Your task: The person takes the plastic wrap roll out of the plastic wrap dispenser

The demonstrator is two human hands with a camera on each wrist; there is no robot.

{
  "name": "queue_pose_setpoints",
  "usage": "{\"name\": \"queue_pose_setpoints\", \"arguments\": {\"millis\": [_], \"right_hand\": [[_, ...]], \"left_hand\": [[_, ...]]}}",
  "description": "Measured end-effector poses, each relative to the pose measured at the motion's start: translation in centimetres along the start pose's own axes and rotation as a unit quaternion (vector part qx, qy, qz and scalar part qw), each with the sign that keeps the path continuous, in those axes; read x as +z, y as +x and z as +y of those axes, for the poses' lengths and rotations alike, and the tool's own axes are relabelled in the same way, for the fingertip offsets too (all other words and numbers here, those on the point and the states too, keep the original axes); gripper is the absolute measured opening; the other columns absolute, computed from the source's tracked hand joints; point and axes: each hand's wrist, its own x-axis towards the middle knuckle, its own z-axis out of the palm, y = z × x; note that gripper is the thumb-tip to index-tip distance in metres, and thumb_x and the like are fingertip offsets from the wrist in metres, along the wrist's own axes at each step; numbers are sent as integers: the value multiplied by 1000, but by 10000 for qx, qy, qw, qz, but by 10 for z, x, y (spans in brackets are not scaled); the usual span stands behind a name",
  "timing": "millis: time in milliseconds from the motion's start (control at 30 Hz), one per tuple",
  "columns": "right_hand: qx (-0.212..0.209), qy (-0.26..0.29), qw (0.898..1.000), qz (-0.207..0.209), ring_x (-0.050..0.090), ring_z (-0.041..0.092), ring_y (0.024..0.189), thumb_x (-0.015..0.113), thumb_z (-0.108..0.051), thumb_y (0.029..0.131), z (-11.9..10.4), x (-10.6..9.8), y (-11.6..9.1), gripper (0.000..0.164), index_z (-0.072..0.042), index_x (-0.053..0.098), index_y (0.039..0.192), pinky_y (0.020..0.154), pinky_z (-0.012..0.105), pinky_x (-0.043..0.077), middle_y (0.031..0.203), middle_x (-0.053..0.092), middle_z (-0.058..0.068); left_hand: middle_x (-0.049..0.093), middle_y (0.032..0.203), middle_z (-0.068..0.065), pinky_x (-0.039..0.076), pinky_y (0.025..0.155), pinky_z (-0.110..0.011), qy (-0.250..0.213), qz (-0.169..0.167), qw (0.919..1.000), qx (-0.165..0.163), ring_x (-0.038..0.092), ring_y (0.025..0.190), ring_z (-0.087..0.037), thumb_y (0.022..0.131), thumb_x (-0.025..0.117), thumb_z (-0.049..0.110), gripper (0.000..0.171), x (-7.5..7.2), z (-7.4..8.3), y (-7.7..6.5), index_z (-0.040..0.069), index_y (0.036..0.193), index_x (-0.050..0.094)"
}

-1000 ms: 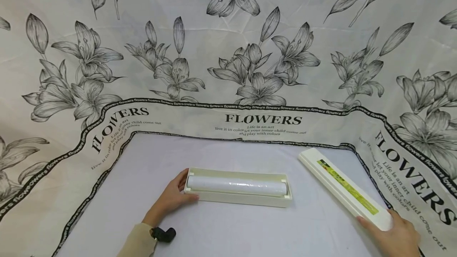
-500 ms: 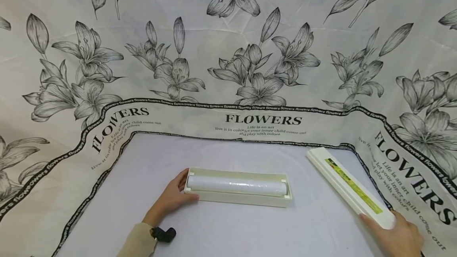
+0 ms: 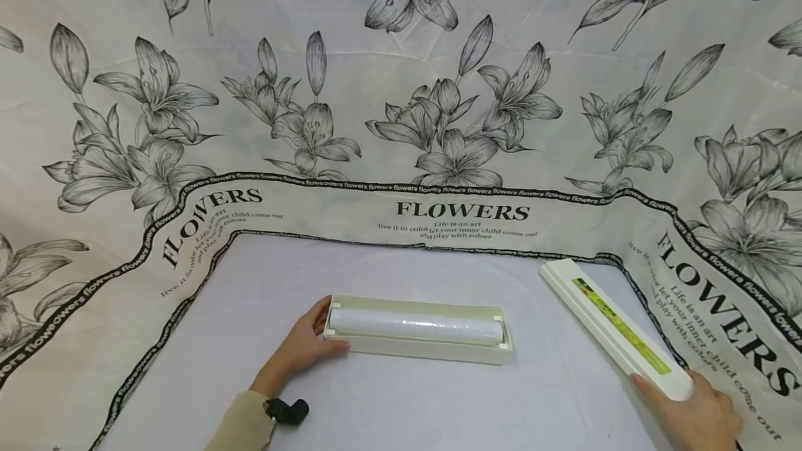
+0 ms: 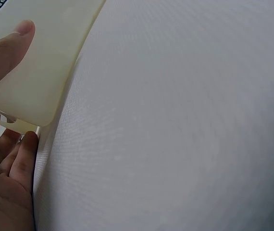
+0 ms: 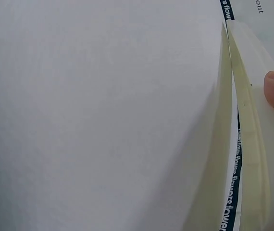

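A pale cream plastic box stands on the white cloth, uncovered, with a shiny white roll of plastic wrap lying inside it. My left hand grips the box's left end; the left wrist view shows the thumb on the box's outer wall and the fingers at the other side. At the right, my right hand holds the near end of the long box lid, which bears a yellow-green label. The lid lies slanted, apart from the box. In the right wrist view the thumb presses the lid's top.
Behind the work surface rises a white fabric backdrop printed with lilies and "FLOWERS" lettering. Its dark border runs close beside the lid. A black band sits on my left wrist.
The right hand has shifted the lid slightly to the right, away from the box, and it has stayed nearly still over the last half second. The left hand and box have not moved.
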Motion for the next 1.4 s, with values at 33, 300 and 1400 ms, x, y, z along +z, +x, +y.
{"name": "queue_pose_setpoints", "arguments": {"millis": [33, 300, 1400], "right_hand": [[-25, 15, 10000, -3, 33, 58, 115, 65, -79, 81, 0, 0, 0, 123, 15, 22, 149, 95, 69, 38, 130, 27, 47], [-39, 64, 10000, 0, 32, 60, 113, 67, -77, 81, -4, 2, 0, 125, 17, 19, 149, 94, 71, 39, 129, 26, 49], [291, 463, 9985, -94, 23, 60, 121, 70, -71, 82, -9, 1, 4, 126, 15, 12, 153, 94, 76, 37, 140, 14, 52]], "left_hand": [[42, 162, -12, 35, 122, -48, 19, -3, 10000, 7, 42, 149, -32, 75, 94, 28, 111, 0, 0, 0, 10, 162, 27], [41, 163, -12, 35, 122, -49, 63, 11, 10000, -19, 42, 149, -33, 75, 94, 29, 112, -1, 1, -1, 10, 163, 27], [41, 163, -12, 35, 122, -49, 13, 41, 10000, 19, 43, 149, -33, 74, 94, 30, 112, 0, -3, 2, 10, 162, 28]]}}
